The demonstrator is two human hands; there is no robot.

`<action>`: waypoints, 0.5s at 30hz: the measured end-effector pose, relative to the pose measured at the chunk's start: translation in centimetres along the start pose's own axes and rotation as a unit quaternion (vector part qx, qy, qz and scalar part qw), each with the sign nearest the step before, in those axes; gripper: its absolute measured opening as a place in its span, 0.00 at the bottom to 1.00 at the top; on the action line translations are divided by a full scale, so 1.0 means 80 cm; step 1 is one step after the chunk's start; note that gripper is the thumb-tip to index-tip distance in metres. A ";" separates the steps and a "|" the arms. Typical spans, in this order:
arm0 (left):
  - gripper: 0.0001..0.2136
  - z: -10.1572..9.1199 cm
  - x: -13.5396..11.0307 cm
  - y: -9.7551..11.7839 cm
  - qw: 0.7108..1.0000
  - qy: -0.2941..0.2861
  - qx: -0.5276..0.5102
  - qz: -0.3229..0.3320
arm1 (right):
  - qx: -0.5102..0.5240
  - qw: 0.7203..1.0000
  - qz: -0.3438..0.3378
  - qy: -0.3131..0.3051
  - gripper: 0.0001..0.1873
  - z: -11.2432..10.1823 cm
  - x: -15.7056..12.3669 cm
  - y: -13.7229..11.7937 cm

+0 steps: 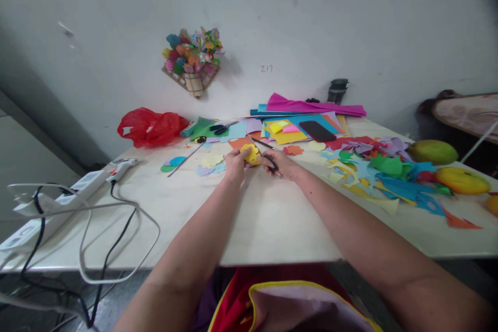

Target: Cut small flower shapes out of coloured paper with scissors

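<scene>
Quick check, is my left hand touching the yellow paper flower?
Touching. The head view shows your left hand holding the yellow paper flower at its left side, thumb lying over it.

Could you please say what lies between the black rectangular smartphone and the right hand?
Orange-red scalloped paper lies between the smartphone and right hand, in the head view.

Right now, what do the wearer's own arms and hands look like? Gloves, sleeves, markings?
Left hand and right hand: ungloved, no watch visible. Forearms bare, no sleeves in view; small spot on the right one. Red garment with yellow edging below.
</scene>
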State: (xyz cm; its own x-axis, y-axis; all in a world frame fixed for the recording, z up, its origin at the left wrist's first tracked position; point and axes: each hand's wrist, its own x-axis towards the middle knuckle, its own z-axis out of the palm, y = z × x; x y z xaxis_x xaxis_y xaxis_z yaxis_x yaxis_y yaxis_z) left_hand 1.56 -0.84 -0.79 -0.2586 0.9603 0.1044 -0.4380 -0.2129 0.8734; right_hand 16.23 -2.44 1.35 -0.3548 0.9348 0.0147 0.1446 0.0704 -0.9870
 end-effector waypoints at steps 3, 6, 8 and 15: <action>0.14 -0.001 0.001 -0.001 1.000 0.000 0.006 0.002 | 0.006 1.000 0.007 0.003 0.15 0.002 -0.003 -0.004; 0.14 -0.001 0.001 -0.001 1.000 0.002 0.009 0.005 | 0.011 1.000 0.013 0.007 0.15 0.003 -0.004 -0.007; 0.14 -0.001 0.000 0.000 1.000 0.000 0.009 0.003 | 0.015 1.000 0.016 0.008 0.14 0.003 -0.004 -0.008; 0.16 0.000 -0.005 0.006 1.000 -0.014 0.005 -0.003 | 0.011 1.000 0.011 -0.001 0.14 0.002 -0.002 -0.005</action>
State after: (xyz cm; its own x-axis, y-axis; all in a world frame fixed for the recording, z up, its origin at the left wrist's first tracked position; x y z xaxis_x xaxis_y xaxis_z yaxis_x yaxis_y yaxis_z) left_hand 1.42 -1.31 -0.40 -0.2322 0.9661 0.1126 -0.4301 -0.2058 0.8790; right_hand 16.08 -2.71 1.75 -0.3536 0.9354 -0.0074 0.1311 0.0418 -0.9905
